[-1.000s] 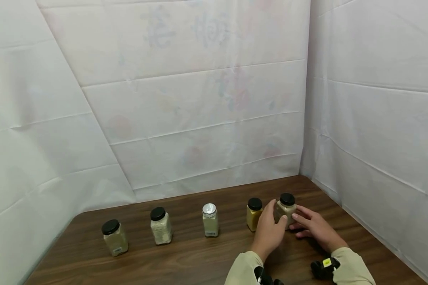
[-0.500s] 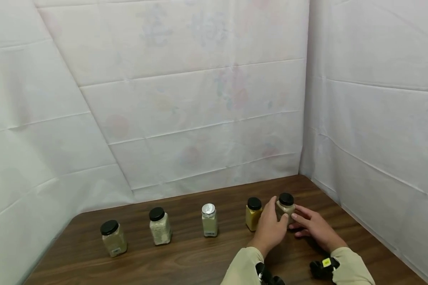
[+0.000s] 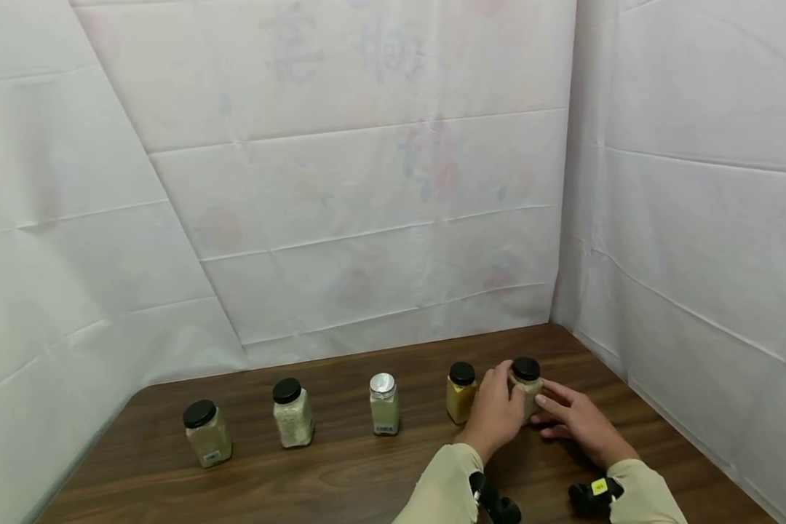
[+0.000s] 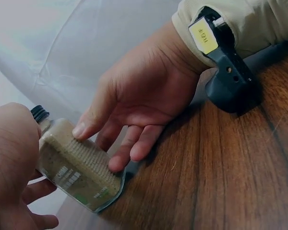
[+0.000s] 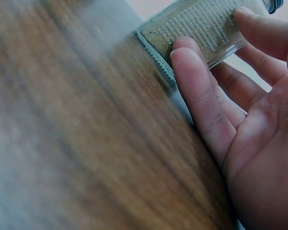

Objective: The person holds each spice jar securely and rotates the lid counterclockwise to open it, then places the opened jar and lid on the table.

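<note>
Both hands hold a square glass jar (image 3: 530,395) of beige powder with a black lid, upright at the right end of the table. My left hand (image 3: 495,416) grips its left side, fingers behind and thumb in front. From the right, my right hand (image 3: 579,423) holds the jar between thumb and fingers. White printed lines cover the jar side (image 4: 81,165) in the left wrist view. In the right wrist view, the little finger lies low along the jar (image 5: 192,28), near its base. Just left of my left hand stands a yellow-filled jar (image 3: 461,402) with a black lid.
Farther left along the wooden table (image 3: 340,480) stand a silver-topped jar (image 3: 385,413), a jar of pale grains (image 3: 294,423) and a black-lidded jar (image 3: 211,440). White cloth (image 3: 380,218) hangs behind the table, with another white sheet (image 3: 694,218) along the right.
My left hand has shifted slightly around the beige jar, and the yellow-filled jar sits slightly farther left. The right hand stays nearly still.
</note>
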Demonstrator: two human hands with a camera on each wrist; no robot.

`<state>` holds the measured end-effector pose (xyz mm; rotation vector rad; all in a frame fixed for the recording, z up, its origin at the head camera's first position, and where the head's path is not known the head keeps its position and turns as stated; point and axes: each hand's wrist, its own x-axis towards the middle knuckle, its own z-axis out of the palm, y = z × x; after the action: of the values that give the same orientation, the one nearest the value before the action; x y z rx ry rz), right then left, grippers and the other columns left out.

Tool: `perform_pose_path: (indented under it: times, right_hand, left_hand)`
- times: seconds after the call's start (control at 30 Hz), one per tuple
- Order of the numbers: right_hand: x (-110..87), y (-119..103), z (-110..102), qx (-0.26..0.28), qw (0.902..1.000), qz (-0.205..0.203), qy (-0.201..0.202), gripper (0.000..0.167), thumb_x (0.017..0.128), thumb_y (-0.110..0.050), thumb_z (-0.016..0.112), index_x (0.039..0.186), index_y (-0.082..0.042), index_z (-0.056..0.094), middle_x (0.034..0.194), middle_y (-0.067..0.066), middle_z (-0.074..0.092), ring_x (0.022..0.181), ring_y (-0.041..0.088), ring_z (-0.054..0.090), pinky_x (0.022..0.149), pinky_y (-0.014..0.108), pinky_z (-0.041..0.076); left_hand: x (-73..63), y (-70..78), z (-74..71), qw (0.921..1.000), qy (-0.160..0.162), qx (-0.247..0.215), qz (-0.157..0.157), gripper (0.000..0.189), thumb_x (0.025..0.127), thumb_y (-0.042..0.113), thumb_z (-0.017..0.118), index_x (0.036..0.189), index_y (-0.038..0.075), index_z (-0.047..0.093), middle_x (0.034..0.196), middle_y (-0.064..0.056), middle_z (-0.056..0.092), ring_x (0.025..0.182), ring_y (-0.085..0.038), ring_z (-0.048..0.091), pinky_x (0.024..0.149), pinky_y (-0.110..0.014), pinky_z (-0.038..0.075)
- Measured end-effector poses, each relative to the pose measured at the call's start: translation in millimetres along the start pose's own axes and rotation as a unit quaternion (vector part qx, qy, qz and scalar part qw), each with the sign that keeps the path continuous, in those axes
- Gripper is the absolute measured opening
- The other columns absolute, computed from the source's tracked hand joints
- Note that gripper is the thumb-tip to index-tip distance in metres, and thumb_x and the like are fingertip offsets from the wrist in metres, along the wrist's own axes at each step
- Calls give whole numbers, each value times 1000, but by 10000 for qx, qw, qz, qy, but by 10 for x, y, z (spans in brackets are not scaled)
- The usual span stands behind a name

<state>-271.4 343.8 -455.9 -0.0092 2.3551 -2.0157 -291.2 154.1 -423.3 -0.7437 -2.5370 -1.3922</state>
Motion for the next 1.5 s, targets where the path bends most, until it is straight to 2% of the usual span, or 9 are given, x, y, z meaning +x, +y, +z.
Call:
perform_pose_path:
  times: [0.1,0.3,0.57,0.67,0.87,1.07,1.3,1.4,1.5]
  right_hand:
    - [6,-35,-1,-28,10000,-54,-13,72,103,-31,59,154,7,26,138,23,54,100,25,66,78,40,57]
    - [37,-95,4,-36,9999,-117,-90,72,103,-31,59,154,7,26,142,27,49,100,26,66,80,41,57]
    - [-3,-48,7,69,9999,-122,-5,71,104,-29,58,154,8,25,143,25,48,100,25,66,80,41,57]
    - [-7,-27,8,95,9999,-133,8,70,104,-29,58,154,8,26,143,26,48,100,25,66,80,41,57]
    - [-5,-3,11,156,9997,-195,-51,70,104,-28,58,154,9,26,144,28,46,101,27,65,80,41,57]
    - [-2,-2,7,132,9997,-193,-106,69,104,-28,56,153,10,26,138,26,51,100,26,65,81,40,57]
    - [2,-16,1,20,9994,-269,-194,70,104,-29,56,152,12,25,141,32,47,104,29,65,82,40,57]
    - [6,-2,0,7,9995,-250,-197,70,105,-29,56,152,12,25,142,33,45,104,29,65,82,40,57]
    - [6,12,3,21,9996,-236,-171,70,104,-29,56,152,12,26,141,32,47,104,29,65,82,40,57]
  left_hand:
    - [31,7,-50,10000,-33,16,56,45,104,29,54,147,16,49,130,-5,58,117,-17,57,100,-38,47]
    - [99,0,-149,9996,-194,209,46,47,105,36,51,151,25,46,127,-3,59,110,-15,59,96,-40,48]
    - [144,6,-135,9985,-366,370,149,48,104,42,52,151,32,46,120,-1,60,97,-12,58,87,-36,50]
    - [150,3,-133,9987,-361,267,220,47,104,38,54,149,29,49,123,-2,60,102,-13,59,90,-37,50]
    - [183,-21,-99,9988,-387,-161,263,44,104,33,55,147,22,52,140,0,56,127,-15,53,103,-40,45]
    - [213,-70,-89,9966,-588,-558,147,44,104,35,54,147,25,49,138,4,58,120,-8,56,100,-37,46]
    - [233,-110,-142,9934,-931,-668,78,52,105,41,51,154,27,40,149,1,48,133,-15,47,107,-42,40]
    - [237,-141,-136,9934,-918,-687,79,50,104,41,53,152,28,45,144,2,53,128,-15,51,105,-42,42]
    - [243,-169,-113,9930,-858,-803,67,43,103,40,56,145,32,53,135,8,58,121,-11,55,102,-40,45]
